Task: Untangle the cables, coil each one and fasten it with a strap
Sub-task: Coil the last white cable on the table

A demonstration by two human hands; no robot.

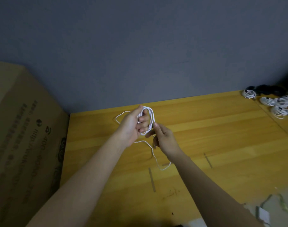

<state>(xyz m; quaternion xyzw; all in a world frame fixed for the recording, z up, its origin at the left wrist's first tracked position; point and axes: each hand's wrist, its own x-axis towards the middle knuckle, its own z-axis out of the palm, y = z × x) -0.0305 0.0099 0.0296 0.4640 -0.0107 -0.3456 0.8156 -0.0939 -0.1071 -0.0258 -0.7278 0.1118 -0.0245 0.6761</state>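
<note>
White cable (149, 117) — one, coiled round left hand (131, 126) fingers; right hand (163, 138) grip pinches strand.

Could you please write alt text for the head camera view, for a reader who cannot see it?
A person's left hand holds a half-coiled white cable while the right hand pinches it, its loose end trailing over a wooden table. Finished white coils lie far right; a cardboard box stands left.

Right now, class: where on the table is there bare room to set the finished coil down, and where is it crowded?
Bare wood lies right of the right hand, between it and the coiled cables at the far right corner. That corner is crowded. Scraps clutter the near right edge. The left hand holds the cable; its loose tail crosses the middle.
</note>
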